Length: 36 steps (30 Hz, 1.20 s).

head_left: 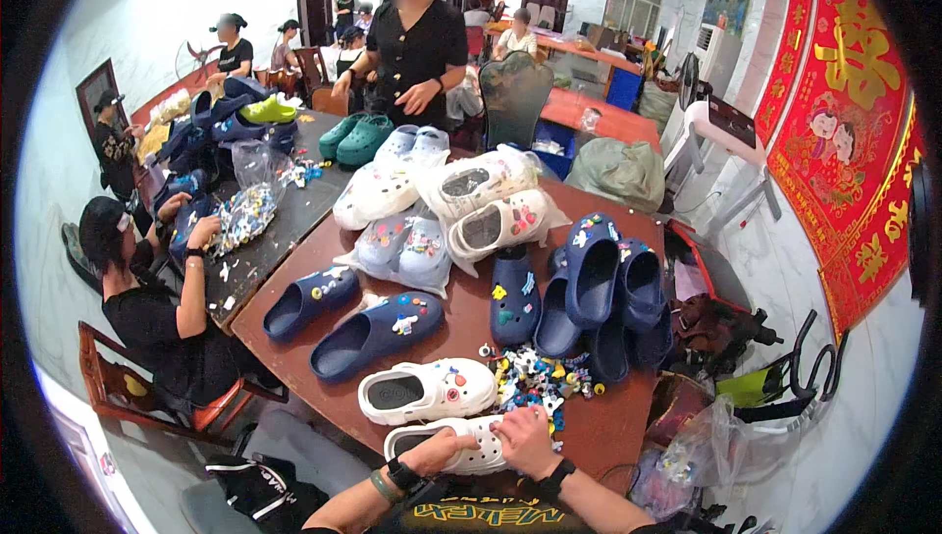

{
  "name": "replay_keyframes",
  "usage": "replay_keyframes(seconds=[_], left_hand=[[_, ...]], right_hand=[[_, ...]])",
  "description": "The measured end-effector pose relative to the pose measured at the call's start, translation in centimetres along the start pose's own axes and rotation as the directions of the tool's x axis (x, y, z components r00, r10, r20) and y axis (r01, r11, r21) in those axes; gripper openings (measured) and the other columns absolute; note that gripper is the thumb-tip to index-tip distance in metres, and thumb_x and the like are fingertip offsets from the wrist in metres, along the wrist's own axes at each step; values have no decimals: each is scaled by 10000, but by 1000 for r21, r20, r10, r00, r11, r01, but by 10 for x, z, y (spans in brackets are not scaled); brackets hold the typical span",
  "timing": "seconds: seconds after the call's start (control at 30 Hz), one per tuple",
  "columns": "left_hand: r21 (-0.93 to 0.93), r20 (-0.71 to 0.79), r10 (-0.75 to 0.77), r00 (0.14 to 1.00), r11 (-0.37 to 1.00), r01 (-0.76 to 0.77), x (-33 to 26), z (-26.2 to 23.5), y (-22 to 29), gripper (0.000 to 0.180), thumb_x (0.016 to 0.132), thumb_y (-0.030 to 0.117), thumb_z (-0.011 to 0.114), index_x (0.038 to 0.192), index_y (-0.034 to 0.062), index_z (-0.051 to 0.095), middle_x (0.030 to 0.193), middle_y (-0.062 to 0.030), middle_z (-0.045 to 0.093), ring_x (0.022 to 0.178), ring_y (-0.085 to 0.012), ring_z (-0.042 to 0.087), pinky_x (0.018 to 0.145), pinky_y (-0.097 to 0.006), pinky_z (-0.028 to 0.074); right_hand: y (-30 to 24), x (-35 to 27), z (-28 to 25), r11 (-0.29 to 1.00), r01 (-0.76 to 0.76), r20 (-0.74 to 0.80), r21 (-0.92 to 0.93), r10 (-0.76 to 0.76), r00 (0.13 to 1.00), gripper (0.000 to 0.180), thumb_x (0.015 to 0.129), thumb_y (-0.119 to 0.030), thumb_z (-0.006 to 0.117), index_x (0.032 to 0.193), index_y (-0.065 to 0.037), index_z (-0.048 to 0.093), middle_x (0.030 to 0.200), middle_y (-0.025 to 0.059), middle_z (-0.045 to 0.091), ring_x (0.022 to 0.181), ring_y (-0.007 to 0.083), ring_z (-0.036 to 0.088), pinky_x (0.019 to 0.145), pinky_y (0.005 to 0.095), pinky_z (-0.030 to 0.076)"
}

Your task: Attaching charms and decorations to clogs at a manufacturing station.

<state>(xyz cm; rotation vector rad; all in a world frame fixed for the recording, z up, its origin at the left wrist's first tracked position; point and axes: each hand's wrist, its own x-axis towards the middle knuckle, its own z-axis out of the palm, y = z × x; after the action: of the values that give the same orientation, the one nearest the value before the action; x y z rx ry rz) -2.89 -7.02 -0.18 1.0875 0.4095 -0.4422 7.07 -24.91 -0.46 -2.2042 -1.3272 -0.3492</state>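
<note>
Centrally, a red-brown table [334, 399] stands against a dark table [312, 205] in a white-walled room with a red wall hanging [852, 132] on the right. Near the table's front edge lies the handled white clog [481, 453], just beside a second white clog [429, 390]. The left hand [440, 452] grips its side, thumb over the upper; the right hand [527, 442] bends its fingers together at the toe. Whether these pinch a piece cannot be told, the fingertips hiding the spot. Both forearms are cut off by the lower edge, and the far workers are small. Clear bags [400, 251] enclose white and pale-blue clogs; a plastic bag [245, 220] on the dark table holds small coloured pieces, and a greenish sack [618, 173] hides its contents.
</note>
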Motion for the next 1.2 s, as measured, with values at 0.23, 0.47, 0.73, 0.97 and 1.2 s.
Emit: replay_keyframes(seconds=[0.23, 0.47, 0.73, 0.97, 1.2], left_hand=[[3, -17, -13, 1000, 1000, 13, 0, -1, -3, 387, 821, 146, 611, 1166, -27, 598, 1053, -80, 661, 901, -170, 620, 810, -295, 488], [98, -46, -14, 999, 995, 19, 6, -8, -14, 367, 830, 150, 605, 1149, -30, 611, 1035, -70, 663, 890, -166, 616, 807, -286, 482], [202, -35, 112, 993, 974, -103, 10, -8, -23, 347, 857, 147, 587, 1168, -4, 616, 1039, -48, 662, 901, -142, 603, 796, -292, 477], [306, -55, 137, 989, 945, -114, 10, -4, -20, 334, 869, 160, 589, 1158, -3, 624, 1017, -43, 664, 894, -129, 592, 778, -297, 480], [176, 25, 249, 968, 952, -250, 15, -2, -38, 372, 871, 166, 607, 1206, 7, 598, 1025, -24, 640, 887, -116, 563, 773, -269, 469]], right_hand=[[28, 21, -9, 897, -244, 326, 369, 122, 938, 118, 774, -232, 725, 759, -115, 723, 766, 35, 631, 777, 249, 602, 695, 374, 452], [61, 41, 13, 480, -810, 858, 337, 198, 474, 273, 747, -293, 814, 747, -86, 637, 779, -37, 612, 729, 69, 539, 641, 243, 413], [53, 7, 35, 297, -801, 778, 520, 224, 587, 326, 779, -195, 768, 657, -88, 485, 1075, 123, 672, 982, 158, 576, 833, 282, 438], [52, 3, 43, 431, -761, 716, 485, 303, 628, 358, 772, -168, 770, 646, -77, 448, 1111, 136, 659, 910, 138, 577, 733, 271, 456], [65, 31, 10, 234, -911, 927, 340, 77, 366, 373, 771, -126, 779, 1091, -6, 630, 1054, 56, 657, 975, 125, 602, 860, 284, 472]])
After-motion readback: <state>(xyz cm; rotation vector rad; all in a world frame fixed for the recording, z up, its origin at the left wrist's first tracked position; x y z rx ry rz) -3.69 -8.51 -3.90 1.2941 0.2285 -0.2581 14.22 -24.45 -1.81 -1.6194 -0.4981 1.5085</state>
